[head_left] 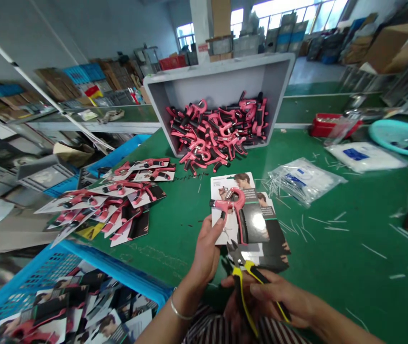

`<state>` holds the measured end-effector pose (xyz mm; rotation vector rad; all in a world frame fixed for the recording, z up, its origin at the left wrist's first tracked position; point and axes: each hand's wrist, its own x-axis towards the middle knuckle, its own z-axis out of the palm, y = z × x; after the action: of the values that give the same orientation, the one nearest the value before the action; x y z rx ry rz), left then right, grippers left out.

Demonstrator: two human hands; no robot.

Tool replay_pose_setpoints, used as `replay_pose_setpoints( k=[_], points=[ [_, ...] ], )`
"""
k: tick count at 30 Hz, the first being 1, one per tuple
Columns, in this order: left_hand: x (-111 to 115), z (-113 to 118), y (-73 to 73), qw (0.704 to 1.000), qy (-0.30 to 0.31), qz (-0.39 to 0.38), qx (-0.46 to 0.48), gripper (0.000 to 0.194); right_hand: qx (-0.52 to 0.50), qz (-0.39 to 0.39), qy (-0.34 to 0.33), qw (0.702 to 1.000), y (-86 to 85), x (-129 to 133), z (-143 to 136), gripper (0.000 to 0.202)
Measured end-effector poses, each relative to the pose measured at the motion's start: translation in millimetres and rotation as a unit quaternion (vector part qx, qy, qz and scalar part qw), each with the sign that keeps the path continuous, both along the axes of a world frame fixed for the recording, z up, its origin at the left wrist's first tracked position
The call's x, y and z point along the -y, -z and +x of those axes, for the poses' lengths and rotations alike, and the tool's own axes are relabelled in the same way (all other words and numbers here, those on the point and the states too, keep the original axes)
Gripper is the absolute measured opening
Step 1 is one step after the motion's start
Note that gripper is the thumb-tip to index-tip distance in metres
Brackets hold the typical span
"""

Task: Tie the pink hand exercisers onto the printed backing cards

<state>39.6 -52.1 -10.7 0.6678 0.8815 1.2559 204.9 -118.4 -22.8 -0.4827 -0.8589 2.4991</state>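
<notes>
My left hand (206,251) pinches a printed backing card (257,222) by its lower left edge, thumb on the front. A pink and black hand grip exerciser (229,204) with a metal spring lies against that card. My right hand (284,292) is wrapped round the yellow and black handles of diagonal cutters (237,255). Their jaws are parted just below the exerciser, close to a thin white cable tie end (227,234). Beneath the held card, more printed cards (278,241) rest on the green table (175,215).
A tilted grey bin (218,71) of pink exercisers stands at the back. Carded exercisers (117,196) pile up at left, above a blue crate (117,272) of cards. To the right lie bagged cable ties (306,180), loose clippings, a red box (327,125) and a turquoise tray (383,129).
</notes>
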Motion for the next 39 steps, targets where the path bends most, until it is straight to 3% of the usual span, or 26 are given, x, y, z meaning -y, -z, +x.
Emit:
replay_pose_setpoints(
  k=[7, 14, 17, 20, 23, 26, 28, 30, 33, 35, 36, 38, 39],
  points=[
    [8, 4, 2.4, 0.999, -0.010, -0.011, 0.033, 0.025, -0.084, -0.070, 0.031, 0.994, 5.3, -1, -14, 0.046],
    [10, 4, -1.2, 1.000, -0.014, -0.015, -0.001, 0.034, -0.044, -0.060, 0.081, 0.994, 26.3, -2, -20, 0.031],
    [5, 1, -1.3, 0.997, -0.036, -0.011, -0.066, 0.036, 0.097, 0.040, 0.127, 0.986, 37.2, -2, -23, 0.036],
    [0, -1, -3.9, 0.993, -0.025, 0.003, -0.113, 0.038, 0.240, 0.161, 0.166, 0.943, 39.6, -5, -19, 0.038],
    [-2, 6, -7.3, 0.990, -0.005, 0.016, -0.139, 0.039, 0.318, 0.263, 0.182, 0.892, 28.0, -9, -9, 0.035],
    [-12, 13, -2.8, 0.987, 0.000, 0.023, -0.160, 0.041, 0.317, 0.307, 0.162, 0.883, 8.1, -5, 4, 0.036],
    [-29, 6, 3.0, 0.981, -0.049, 0.031, -0.187, 0.042, 0.271, 0.345, 0.107, 0.892, -1.1, 6, 12, 0.038],
    [-54, -16, 3.5, 0.959, -0.148, 0.039, -0.238, 0.037, 0.236, 0.365, 0.069, 0.898, -1.6, 19, 21, 0.038],
    [-102, -67, -14.6, 0.925, -0.245, 0.090, -0.275, 0.028, 0.289, 0.267, 0.133, 0.910, 11.3, 34, 46, 0.044],
    [-131, -95, -33.8, 0.918, -0.312, 0.120, -0.215, 0.021, 0.399, 0.248, 0.207, 0.858, 21.5, 33, 75, 0.047],
    [-141, -102, -41.8, 0.918, -0.319, 0.121, -0.201, 0.017, 0.467, 0.274, 0.233, 0.808, 25.6, 30, 93, 0.046],
    [-149, -97, -47.7, 0.928, -0.302, 0.116, -0.186, 0.016, 0.601, 0.362, 0.262, 0.663, 31.6, 19, 133, 0.043],
    [-146, -86, -44.0, 0.937, -0.275, 0.107, -0.189, 0.017, 0.649, 0.392, 0.262, 0.597, 33.8, 14, 152, 0.043]
  ],
)
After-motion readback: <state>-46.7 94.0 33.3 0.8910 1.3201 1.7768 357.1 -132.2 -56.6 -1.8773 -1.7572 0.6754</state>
